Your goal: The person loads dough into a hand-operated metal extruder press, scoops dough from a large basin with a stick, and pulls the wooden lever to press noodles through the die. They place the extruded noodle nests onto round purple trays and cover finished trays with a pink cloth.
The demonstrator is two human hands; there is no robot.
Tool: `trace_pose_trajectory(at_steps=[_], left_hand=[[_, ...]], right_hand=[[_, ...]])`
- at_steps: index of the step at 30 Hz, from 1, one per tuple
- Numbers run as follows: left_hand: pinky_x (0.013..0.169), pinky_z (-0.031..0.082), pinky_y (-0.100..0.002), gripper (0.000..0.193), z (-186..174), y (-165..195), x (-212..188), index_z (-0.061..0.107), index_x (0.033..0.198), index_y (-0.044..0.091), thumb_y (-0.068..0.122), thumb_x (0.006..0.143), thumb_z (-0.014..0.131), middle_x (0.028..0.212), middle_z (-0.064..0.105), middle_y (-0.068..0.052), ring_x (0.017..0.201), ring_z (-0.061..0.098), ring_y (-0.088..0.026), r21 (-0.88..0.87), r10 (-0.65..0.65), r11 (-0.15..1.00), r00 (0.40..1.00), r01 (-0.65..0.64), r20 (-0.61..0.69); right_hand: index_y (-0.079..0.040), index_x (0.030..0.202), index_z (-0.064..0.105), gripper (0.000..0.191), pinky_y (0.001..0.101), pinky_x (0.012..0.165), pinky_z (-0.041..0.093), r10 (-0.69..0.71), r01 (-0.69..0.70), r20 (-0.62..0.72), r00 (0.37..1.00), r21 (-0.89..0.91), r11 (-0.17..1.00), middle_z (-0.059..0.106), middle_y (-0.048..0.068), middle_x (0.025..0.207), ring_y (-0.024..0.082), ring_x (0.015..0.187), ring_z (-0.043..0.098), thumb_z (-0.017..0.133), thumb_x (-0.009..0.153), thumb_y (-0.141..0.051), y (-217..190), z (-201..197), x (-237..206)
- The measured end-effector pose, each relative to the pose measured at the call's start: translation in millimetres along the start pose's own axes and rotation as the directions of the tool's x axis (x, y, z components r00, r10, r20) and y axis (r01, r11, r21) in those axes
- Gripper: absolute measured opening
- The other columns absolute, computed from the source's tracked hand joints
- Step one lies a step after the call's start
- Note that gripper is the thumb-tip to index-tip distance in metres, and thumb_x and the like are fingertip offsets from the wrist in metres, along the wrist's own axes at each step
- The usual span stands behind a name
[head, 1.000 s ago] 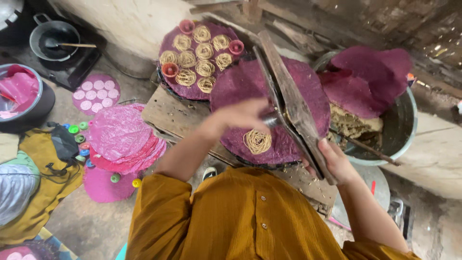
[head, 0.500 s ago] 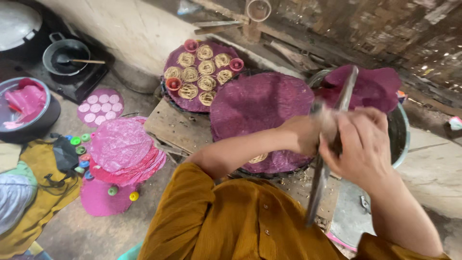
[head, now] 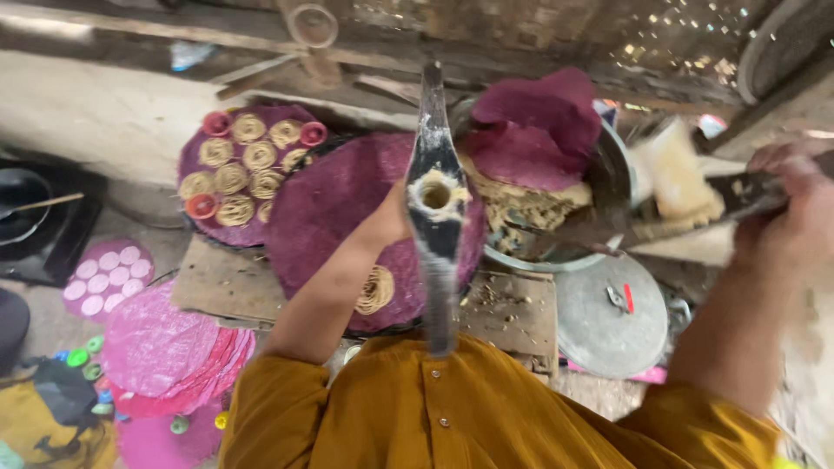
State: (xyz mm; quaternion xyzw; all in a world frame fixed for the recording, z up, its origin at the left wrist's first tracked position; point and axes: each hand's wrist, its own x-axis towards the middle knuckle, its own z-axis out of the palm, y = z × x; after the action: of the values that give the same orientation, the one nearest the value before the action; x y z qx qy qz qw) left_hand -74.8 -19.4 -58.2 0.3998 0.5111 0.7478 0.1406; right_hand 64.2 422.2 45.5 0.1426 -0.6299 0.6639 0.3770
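Observation:
My left hand grips one arm of a dark wooden noodle press, which stands upright in the middle of the view with its dough-smeared hole facing me. The hand is partly hidden behind it. My right hand at the far right holds the press's other arm, swung out sideways, with pale dough stuck on it. Under my left forearm lies a round purple mat bearing one noodle coil.
A second purple mat behind carries several coils and small red cups. A metal bowl holds dough and a purple cloth. A metal lid lies at right, pink mats are stacked at left, and a black pan sits far left.
The press, held together in both hands at the right, has come open. My right hand swung its arm out to the right, and my left hand brought the other arm upright to the centre.

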Motion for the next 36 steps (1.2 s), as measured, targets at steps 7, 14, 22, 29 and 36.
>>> trace_pose_trajectory(at_steps=[7,14,22,29,36], left_hand=[[0.103,0.058,-0.045,0.05,14,-32,20,0.056,0.137,0.005,-0.002,0.092,0.076,0.147,0.057,-0.013,0.137,0.058,-0.035,-0.526,0.147,0.846,0.986,-0.085,0.078],[0.117,0.052,-0.053,0.036,30,21,27,0.067,0.132,0.015,0.016,0.098,0.079,0.122,0.062,-0.004,0.129,0.065,-0.034,-0.197,0.329,0.902,0.906,-0.385,-0.267],[0.115,0.05,-0.059,0.039,44,54,15,0.067,0.131,0.014,0.026,0.097,0.081,0.122,0.058,-0.005,0.111,0.064,-0.023,0.02,0.21,0.975,0.881,-0.222,-0.423],[0.111,0.051,-0.066,0.043,35,49,13,0.069,0.128,0.013,0.028,0.091,0.085,0.12,0.056,-0.004,0.109,0.06,-0.018,0.027,0.178,0.982,0.885,-0.185,-0.43],[0.108,0.052,-0.071,0.047,29,50,9,0.07,0.124,0.012,0.03,0.085,0.089,0.118,0.054,-0.003,0.108,0.055,-0.014,0.027,0.162,0.986,0.89,-0.167,-0.427]], right_hand=[[-0.004,0.112,0.064,0.017,0.0361,0.108,0.049,0.022,0.02,-0.135,0.991,0.299,0.954,0.063,0.007,0.122,0.019,0.114,0.06,0.06,0.107,-0.021,91,79,-69],[-0.013,0.152,0.037,0.076,0.0513,0.117,0.034,0.851,0.032,0.394,0.346,-0.912,0.409,0.042,0.021,0.152,0.039,0.141,0.039,0.075,0.093,-0.041,190,44,-101],[-0.02,0.127,0.064,0.031,0.0403,0.096,0.054,0.973,0.63,0.219,0.08,-0.767,0.12,0.067,0.008,0.127,0.023,0.115,0.065,0.049,0.101,-0.024,247,-35,-84],[-0.021,0.103,0.079,0.023,0.0375,0.077,0.062,0.994,0.649,0.059,0.095,-0.76,-0.017,0.077,0.003,0.102,0.021,0.094,0.076,0.057,0.099,-0.027,213,-24,-20],[-0.018,0.094,0.076,0.014,0.0325,0.077,0.059,0.99,0.649,0.085,-0.116,-0.748,0.14,0.076,0.003,0.091,0.016,0.087,0.074,0.063,0.092,-0.023,214,-6,-60]])
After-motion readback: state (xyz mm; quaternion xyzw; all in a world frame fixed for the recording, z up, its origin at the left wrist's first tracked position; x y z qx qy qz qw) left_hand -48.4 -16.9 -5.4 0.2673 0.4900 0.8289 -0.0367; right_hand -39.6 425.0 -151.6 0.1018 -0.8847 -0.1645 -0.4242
